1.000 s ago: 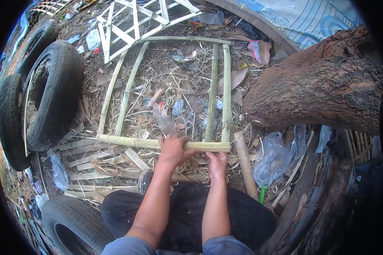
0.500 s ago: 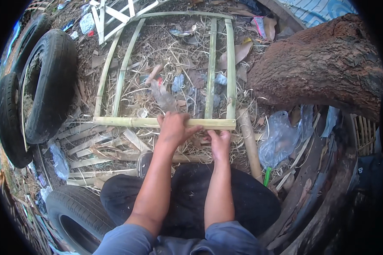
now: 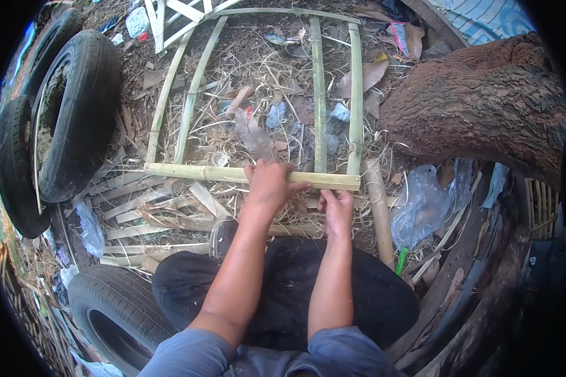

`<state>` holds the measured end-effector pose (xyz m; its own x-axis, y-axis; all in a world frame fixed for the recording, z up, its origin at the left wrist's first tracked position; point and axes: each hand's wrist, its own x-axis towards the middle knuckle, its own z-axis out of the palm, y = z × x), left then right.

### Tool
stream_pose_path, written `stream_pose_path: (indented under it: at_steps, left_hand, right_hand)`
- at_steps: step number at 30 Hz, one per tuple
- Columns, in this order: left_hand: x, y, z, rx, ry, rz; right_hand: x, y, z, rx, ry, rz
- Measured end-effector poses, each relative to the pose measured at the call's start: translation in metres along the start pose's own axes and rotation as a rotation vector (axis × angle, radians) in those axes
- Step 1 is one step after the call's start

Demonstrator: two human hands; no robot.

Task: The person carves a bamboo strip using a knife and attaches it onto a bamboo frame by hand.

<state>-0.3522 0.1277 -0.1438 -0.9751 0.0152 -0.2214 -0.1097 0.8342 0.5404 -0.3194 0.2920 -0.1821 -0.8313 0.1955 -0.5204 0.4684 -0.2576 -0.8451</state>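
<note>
A frame of pale green split-bamboo strips lies on the ground ahead of me, its near crossbar (image 3: pixel 201 173) running left to right. My left hand (image 3: pixel 270 185) is closed over this bar right of its middle, thumb stretched along it toward the right end. Just below the bar's right end is my right hand (image 3: pixel 338 212), fingers curled in a pinch against its near edge. Whatever lies between those fingertips is too small to make out. Two upright strips, an inner one (image 3: pixel 319 94) and an outer one (image 3: pixel 355 94), meet the bar near my hands; two more meet it at the left.
A thick tree trunk (image 3: pixel 471 107) stands at the right. Old tyres (image 3: pixel 85 113) are at the left, another tyre (image 3: pixel 122 308) by my knee. Bamboo offcuts (image 3: pixel 144 207), shavings, a clear plastic bag (image 3: pixel 418 207), a bamboo pole (image 3: pixel 378 213) and a green-handled thing (image 3: pixel 401 261) lie around.
The whole view has shifted slightly, so the frame and surroundings appear a little farther right. Both hands stay at the near bar in nearly the same grip.
</note>
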Motion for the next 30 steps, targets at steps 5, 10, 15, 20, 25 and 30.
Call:
stream_pose_path:
  at_steps: [5,10,15,20,25,30]
  left_hand:
    - [0.002,0.005,-0.004,0.0,-0.074,-0.056]
    - [0.002,0.002,0.004,0.004,-0.052,-0.081]
    - [-0.003,0.006,0.003,-0.079,-0.015,-0.123]
    - [-0.005,0.009,-0.002,-0.132,-0.004,-0.145]
    - [-0.001,0.016,-0.001,-0.157,-0.016,-0.144]
    - [-0.003,0.009,0.003,-0.155,0.026,-0.127]
  right_hand:
    - [0.0,0.005,0.002,0.025,0.045,-0.02]
    - [0.003,0.019,-0.002,-0.021,0.101,-0.069]
    - [0.002,0.024,-0.004,0.003,0.122,-0.072]
    - [0.004,0.025,-0.013,-0.007,0.099,-0.043]
    - [0.002,0.015,-0.014,0.031,0.143,-0.068]
    - [0.002,0.024,0.003,-0.057,0.136,-0.056]
